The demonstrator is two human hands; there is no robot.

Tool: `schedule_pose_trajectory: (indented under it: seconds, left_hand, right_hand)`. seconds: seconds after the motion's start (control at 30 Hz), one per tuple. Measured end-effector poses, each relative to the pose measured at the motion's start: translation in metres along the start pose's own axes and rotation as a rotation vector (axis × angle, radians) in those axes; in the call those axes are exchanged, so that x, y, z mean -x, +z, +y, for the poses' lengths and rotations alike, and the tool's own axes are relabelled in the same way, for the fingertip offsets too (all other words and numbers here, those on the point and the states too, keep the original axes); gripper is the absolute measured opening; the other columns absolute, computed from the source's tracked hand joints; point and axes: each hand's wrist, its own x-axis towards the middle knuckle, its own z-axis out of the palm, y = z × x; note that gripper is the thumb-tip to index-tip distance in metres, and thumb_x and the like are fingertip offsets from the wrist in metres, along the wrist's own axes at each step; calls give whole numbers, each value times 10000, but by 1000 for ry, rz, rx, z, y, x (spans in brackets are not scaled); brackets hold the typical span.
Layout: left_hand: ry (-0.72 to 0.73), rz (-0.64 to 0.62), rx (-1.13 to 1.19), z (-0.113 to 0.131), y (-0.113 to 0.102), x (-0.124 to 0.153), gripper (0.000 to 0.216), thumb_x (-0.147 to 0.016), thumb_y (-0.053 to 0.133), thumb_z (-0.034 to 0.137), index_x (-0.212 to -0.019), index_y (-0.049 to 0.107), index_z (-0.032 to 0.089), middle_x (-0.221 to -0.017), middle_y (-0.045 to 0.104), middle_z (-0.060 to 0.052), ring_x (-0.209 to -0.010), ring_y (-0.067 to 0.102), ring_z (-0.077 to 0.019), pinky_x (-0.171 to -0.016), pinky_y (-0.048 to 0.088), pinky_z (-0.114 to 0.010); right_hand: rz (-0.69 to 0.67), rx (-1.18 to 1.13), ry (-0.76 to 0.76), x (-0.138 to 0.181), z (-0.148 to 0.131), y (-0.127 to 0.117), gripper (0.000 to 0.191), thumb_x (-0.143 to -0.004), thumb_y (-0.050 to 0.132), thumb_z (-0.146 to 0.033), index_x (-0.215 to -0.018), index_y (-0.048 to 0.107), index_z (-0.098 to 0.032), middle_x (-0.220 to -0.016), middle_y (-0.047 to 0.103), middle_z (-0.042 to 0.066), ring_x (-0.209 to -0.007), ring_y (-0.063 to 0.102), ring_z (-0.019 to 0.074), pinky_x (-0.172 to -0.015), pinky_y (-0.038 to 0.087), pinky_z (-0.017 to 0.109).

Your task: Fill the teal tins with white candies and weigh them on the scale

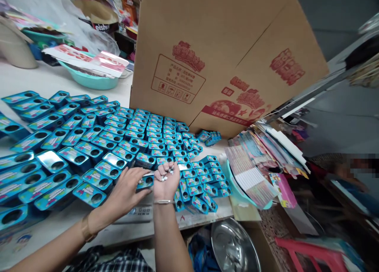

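Head view, one frame.

- Left hand (128, 193): fingers closed lightly round one blue tin (146, 181), holding it over the small scale (139, 213) near the front edge of the tabletop (44, 80).
- Right hand (166, 182): palm up, fingers curled into a cup holding a few white pieces (166, 174), just beside the tin's round hole.
- Rows of tins (89, 145) run from the left edge to the cardboard box (225, 55) at the back.

Progress, as a judgement: one tin is being handled and very many lie waiting. Their holes look dark, so I cannot tell which are filled.
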Motion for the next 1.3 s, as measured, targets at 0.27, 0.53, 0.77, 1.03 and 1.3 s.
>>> schedule_pose_trajectory:
  seconds: [0.27, 0.53, 0.77, 1.03, 1.3]
  left_hand:
    - [-4, 125, 0, -13, -38, 14, 627, -838, 622, 611, -1347, 524, 258, -1310, 619, -98, -1235, 556, -300, -1056, 444, -462]
    - [-22, 166, 7, -15, -52, 22, 433, -907, 568, 531, -1254, 591, 273, -1222, 633, -75, -1166, 579, -275, -1016, 450, -444]
    - [-2, 171, 2, -13, -51, 19, 313, -924, 545, 473, -1136, 662, 275, -1093, 665, -66, -1057, 604, -257, -957, 461, -426]
    - [40, 159, -77, -20, -44, 17, 266, -921, 548, 433, -1088, 698, 289, -1069, 690, -66, -1065, 613, -270, -986, 423, -462]
    - [188, -3, -248, -8, -34, -8, 219, -945, 503, 334, -937, 719, 297, -977, 723, -37, -995, 625, -248, -1147, 171, -623]
  right_hand:
    - [-143, -83, 3, 6, -33, -3, 236, -876, 508, -297, -695, 374, -225, -605, 334, -85, -458, 292, 58, -394, 256, 152]
    - [-124, -80, 15, 10, -31, 0, 247, -862, 529, -305, -690, 373, -222, -594, 341, -91, -447, 289, 52, -405, 248, 155]
    - [-12, -13, -4, 11, -10, 6, 279, -861, 529, -392, -694, 380, -226, -585, 348, -94, -444, 310, 54, -430, 273, 175]
    - [-113, -42, 58, 5, -14, -1, 275, -853, 546, -348, -687, 366, -224, -571, 335, -98, -439, 283, 52, -416, 241, 156]
    - [-126, -219, 40, 12, -47, -15, 265, -855, 558, -301, -689, 370, -217, -569, 373, -97, -438, 318, 44, -414, 255, 154]
